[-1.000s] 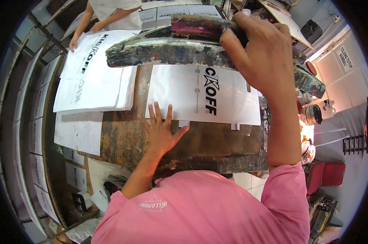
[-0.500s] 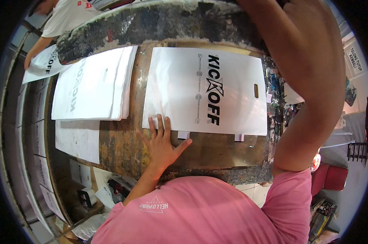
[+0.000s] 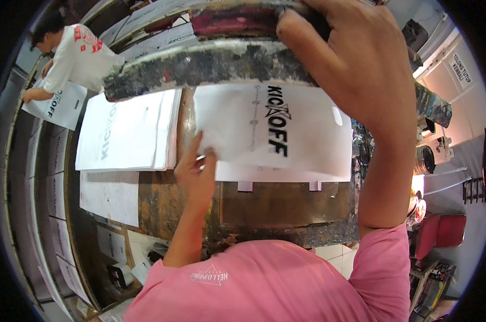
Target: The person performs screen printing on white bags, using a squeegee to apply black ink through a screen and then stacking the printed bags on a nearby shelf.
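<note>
A white plastic bag (image 3: 307, 129) with black lettering and a handle slot lies across the brown work table (image 3: 275, 209). My left hand (image 3: 196, 169) is closed at its near left corner, the thumb and fingers pinching the edge, slightly blurred. That side of the bag is lifted and bent; a second white layer shows beneath its near edge. Above it stands a raised, ink-stained frame (image 3: 211, 67). My right hand (image 3: 355, 64) is up at the top, fingers curled by a dark, maroon-marked bar (image 3: 235, 22); what they grip is partly hidden.
A thick stack of printed white bags (image 3: 127, 131) lies to the left, over a pale sheet (image 3: 109, 196). Beyond it, a co-worker in a white shirt (image 3: 82, 53) holds a printed bag (image 3: 58, 104) by a rack. A red chair (image 3: 441, 233) stands at the right.
My left hand has gone from lying flat on the bag's corner to pinching and lifting it. My right hand and the frame show lower in view. The co-worker's bag has moved.
</note>
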Available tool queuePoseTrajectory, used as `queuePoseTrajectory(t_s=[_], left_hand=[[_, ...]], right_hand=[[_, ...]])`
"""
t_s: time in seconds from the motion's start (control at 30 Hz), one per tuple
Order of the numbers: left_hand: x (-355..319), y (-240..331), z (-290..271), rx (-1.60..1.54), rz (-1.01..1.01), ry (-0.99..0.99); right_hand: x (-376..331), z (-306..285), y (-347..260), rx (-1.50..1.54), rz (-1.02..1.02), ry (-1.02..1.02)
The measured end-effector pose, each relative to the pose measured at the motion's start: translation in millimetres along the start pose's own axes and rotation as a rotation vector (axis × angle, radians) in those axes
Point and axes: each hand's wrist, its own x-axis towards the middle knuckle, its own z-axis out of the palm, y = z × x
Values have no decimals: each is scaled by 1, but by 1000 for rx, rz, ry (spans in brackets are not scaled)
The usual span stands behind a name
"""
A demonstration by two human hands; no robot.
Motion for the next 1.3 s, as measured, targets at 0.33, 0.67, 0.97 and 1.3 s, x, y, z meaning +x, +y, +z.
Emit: queuePoseTrajectory(t_s=[0.33,0.67,0.97,1.3], left_hand=[[85,-59,-219,44,-225,124],[237,-154,-396,815,-181,98],[15,9,-122,-656,-30,-706],[-117,-36,-80,-1023,-904,-310]], right_hand=[[-3,5,4,-147,76,-153],[-22,5,-1,-56,3,-56],[-65,10,-14,-67,20,-86],[-252,70,-26,191,99,-801]])
